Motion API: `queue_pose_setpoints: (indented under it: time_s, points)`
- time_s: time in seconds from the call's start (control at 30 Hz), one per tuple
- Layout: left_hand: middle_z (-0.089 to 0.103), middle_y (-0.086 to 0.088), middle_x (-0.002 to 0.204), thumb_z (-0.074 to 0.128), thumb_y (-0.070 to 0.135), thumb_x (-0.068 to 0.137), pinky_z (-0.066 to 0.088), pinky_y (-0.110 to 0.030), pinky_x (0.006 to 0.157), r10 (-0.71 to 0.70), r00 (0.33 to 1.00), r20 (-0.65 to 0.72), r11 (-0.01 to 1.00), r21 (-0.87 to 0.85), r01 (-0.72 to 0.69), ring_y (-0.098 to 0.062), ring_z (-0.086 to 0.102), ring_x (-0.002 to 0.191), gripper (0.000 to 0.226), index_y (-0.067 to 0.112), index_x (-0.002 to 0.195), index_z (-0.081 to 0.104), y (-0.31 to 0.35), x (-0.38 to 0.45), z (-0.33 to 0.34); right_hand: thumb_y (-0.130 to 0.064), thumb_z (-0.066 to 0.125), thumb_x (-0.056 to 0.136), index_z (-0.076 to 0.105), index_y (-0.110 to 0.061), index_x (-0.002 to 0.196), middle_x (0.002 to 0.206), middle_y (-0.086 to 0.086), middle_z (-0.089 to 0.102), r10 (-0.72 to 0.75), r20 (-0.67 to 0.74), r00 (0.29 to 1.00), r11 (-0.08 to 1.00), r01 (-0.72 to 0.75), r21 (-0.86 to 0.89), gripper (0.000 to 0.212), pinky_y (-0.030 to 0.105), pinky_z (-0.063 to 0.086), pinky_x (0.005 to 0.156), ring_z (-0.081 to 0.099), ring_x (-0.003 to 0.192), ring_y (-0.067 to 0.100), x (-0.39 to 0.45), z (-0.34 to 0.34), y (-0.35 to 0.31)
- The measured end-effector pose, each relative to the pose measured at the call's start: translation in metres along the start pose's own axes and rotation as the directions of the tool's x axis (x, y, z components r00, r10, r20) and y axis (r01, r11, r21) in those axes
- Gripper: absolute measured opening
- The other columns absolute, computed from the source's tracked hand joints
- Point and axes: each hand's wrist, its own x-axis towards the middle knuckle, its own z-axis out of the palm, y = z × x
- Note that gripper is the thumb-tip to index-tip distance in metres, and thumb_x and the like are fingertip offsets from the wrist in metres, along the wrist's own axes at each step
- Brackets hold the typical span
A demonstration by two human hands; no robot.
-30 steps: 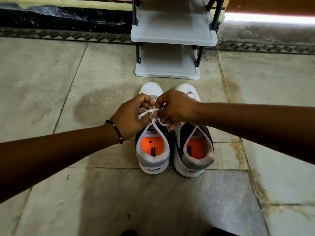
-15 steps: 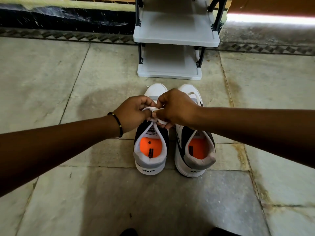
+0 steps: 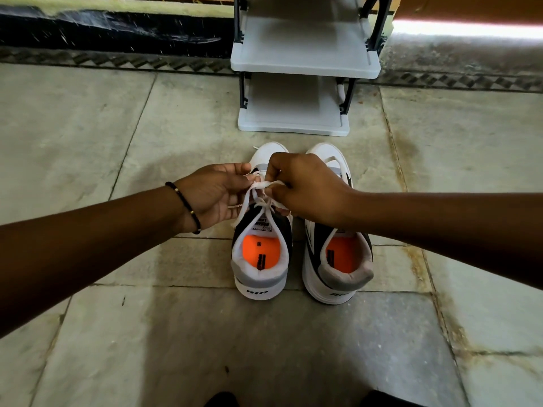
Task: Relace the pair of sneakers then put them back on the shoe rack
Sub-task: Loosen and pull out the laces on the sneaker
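Note:
Two white, black and grey sneakers with orange insoles stand side by side on the stone floor, heels toward me. Over the left sneaker [image 3: 261, 259], my left hand [image 3: 217, 195] and my right hand [image 3: 305, 186] both pinch its white lace [image 3: 260, 190], which is looped and crossed above the tongue. The right sneaker [image 3: 338, 259] is partly covered by my right wrist; its lace lies loose near the toe. The white and black shoe rack [image 3: 305, 66] stands just beyond the toes, its two visible shelves bare.
Stone floor tiles [image 3: 88, 142] spread to both sides and in front of me. A dark patterned border and wall base [image 3: 117, 33] run behind the rack. Dark tips, possibly my feet [image 3: 220, 400], show at the bottom edge.
My hands have drawn slightly apart and lifted the lace, so the loops and the crossing above the tongue now show. The sneakers stay in place.

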Motion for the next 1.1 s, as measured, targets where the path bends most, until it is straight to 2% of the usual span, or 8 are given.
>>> queue_pose_setpoints:
  time_s: [0.17,0.3,0.43,0.57,0.7,0.8,0.93,1.1]
  points:
    - [0.053,0.009,0.057,0.039,0.015,0.087,0.040,-0.029,0.076,-0.020,0.994,0.110,1.000,-0.005,0.020,-0.010,0.055,0.069,0.022,0.024,0.069,0.047,0.001,-0.002,-0.005,-0.009,0.054,0.084,0.056,-0.017,0.087,0.073,0.003,0.067,0.033,0.038,0.999,0.998,-0.035,0.045,0.009,0.027,0.047,0.052,0.065,0.060,0.018,-0.003,0.003,0.006]
    - [0.044,0.008,0.045,0.036,0.008,0.085,0.034,-0.027,0.062,-0.002,1.000,0.027,0.997,0.080,0.000,-0.007,0.050,0.050,0.024,0.024,0.070,0.045,-0.002,0.000,-0.011,-0.011,0.053,0.084,0.062,-0.016,0.084,0.073,0.005,0.067,0.098,0.099,0.990,0.995,-0.099,0.001,0.011,0.033,0.052,0.067,0.063,0.067,0.021,-0.011,-0.004,0.013]
    - [0.041,0.008,0.036,0.035,0.004,0.087,0.030,-0.025,0.056,0.055,0.993,-0.104,0.952,0.305,-0.021,-0.010,0.038,0.054,0.029,0.023,0.069,0.047,-0.010,0.007,-0.016,-0.016,0.050,0.084,0.067,-0.013,0.086,0.082,0.010,0.069,0.083,0.174,0.981,0.966,-0.036,-0.256,0.017,0.036,0.052,0.069,0.063,0.080,0.028,-0.022,-0.007,0.020]
    - [0.051,0.005,0.051,0.042,0.006,0.087,0.034,-0.023,0.054,0.182,0.971,-0.157,0.804,0.592,-0.055,-0.006,0.049,0.052,0.028,0.026,0.068,0.048,-0.007,0.011,-0.024,-0.016,0.048,0.084,0.066,-0.018,0.099,0.099,0.009,0.068,0.053,0.243,0.969,0.896,0.062,-0.440,0.023,0.028,0.039,0.063,0.061,0.093,0.028,-0.029,-0.009,0.020]
    - [0.056,0.000,0.062,0.055,0.013,0.086,0.037,-0.012,0.042,0.211,0.970,-0.117,0.728,0.682,-0.076,0.004,0.049,0.037,0.022,0.026,0.071,0.046,-0.007,0.013,-0.029,-0.014,0.048,0.083,0.063,-0.016,0.094,0.094,0.008,0.066,0.063,0.289,0.955,0.838,0.107,-0.535,0.019,0.027,0.032,0.059,0.060,0.092,0.028,-0.025,-0.011,0.018]
    - [0.058,0.001,0.067,0.055,0.013,0.087,0.039,-0.014,0.045,0.228,0.967,-0.115,0.728,0.680,-0.091,0.007,0.052,0.039,0.020,0.026,0.073,0.049,-0.005,0.015,-0.030,-0.014,0.051,0.084,0.058,-0.016,0.105,0.097,0.009,0.064,0.086,0.273,0.958,0.831,0.082,-0.550,0.022,0.030,0.034,0.060,0.060,0.093,0.029,-0.021,-0.013,0.019]
    - [0.059,0.004,0.074,0.051,0.011,0.088,0.039,-0.023,0.057,0.215,0.970,-0.113,0.733,0.675,-0.084,0.002,0.058,0.052,0.020,0.025,0.073,0.053,-0.005,0.014,-0.025,-0.031,0.057,0.086,0.038,-0.023,0.135,0.125,0.010,0.052,-0.142,0.228,0.963,0.782,0.251,-0.570,0.052,0.041,0.048,0.077,0.051,0.111,0.031,-0.014,-0.011,0.012]
    - [0.059,0.000,0.074,0.050,0.011,0.089,0.040,-0.024,0.060,0.154,0.983,-0.102,0.757,0.652,-0.051,-0.011,0.055,0.067,0.018,0.024,0.076,0.055,-0.009,0.014,-0.021,-0.027,0.062,0.083,0.052,-0.031,0.125,0.123,0.009,0.050,-0.183,0.255,0.949,0.878,0.275,-0.392,0.043,0.039,0.048,0.078,0.046,0.112,0.027,0.002,0.005,-0.002]
